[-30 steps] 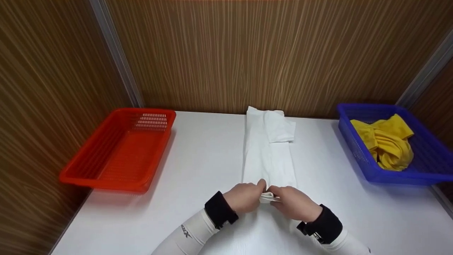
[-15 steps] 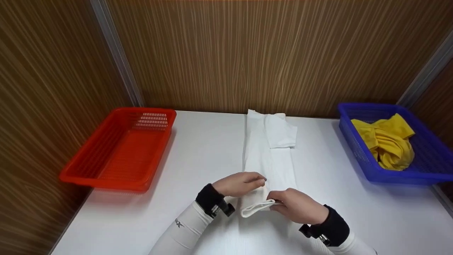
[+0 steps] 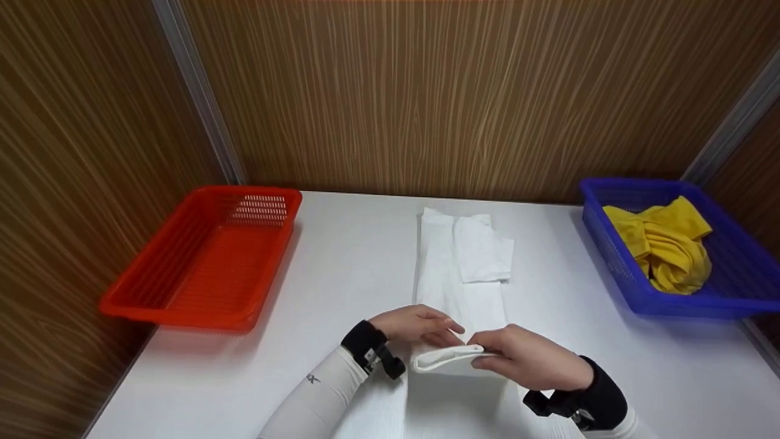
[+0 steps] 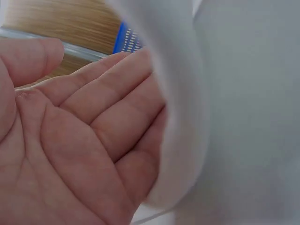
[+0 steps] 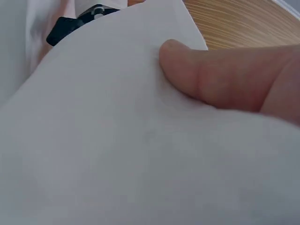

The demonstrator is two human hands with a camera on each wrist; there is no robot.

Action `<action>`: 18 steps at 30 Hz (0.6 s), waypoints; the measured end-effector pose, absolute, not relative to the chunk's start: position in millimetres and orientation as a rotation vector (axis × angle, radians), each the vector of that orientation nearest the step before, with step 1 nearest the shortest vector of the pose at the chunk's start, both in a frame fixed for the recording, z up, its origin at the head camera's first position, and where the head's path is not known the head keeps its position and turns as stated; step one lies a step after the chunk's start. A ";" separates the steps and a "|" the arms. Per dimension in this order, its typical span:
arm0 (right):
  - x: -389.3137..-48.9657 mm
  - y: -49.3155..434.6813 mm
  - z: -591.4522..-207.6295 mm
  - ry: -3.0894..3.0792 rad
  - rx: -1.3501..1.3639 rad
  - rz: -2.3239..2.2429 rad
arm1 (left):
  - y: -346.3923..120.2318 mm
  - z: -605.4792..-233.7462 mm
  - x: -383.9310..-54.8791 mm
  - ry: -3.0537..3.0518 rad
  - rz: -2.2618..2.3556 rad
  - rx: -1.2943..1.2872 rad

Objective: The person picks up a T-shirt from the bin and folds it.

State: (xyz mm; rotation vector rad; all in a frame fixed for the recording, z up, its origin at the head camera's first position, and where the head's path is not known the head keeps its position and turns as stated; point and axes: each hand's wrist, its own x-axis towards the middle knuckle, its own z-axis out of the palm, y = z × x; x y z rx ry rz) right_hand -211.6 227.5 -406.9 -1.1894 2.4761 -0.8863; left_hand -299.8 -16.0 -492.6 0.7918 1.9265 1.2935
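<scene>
The right grip (image 3: 527, 358) pinches the lifted near end of the white cloth (image 3: 440, 268) on the desk (image 3: 350, 262), maybe so it stays folded, while the left grip (image 3: 417, 324), fingers loose, sits behind it.

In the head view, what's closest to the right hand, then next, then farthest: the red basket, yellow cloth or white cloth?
1. White cloth, pinched in the right hand.
2. Yellow cloth, off to the right, inside the blue basket.
3. Red basket, over on the left.
</scene>
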 end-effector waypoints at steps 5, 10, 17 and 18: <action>-246.8 230.9 -387.9 2.523 -1.009 -0.876 | -22.6 -499.1 -302.2 2.050 1.363 0.612; -300.6 231.1 -380.1 2.612 -0.948 -0.771 | -20.4 -508.4 -303.4 1.642 1.723 0.370; -365.6 225.1 -396.1 2.678 -0.875 -0.537 | -21.3 -509.3 -309.4 1.310 1.827 0.346; -372.1 224.3 -399.4 2.679 -0.866 -0.509 | -22.1 -508.8 -310.3 1.300 1.822 0.341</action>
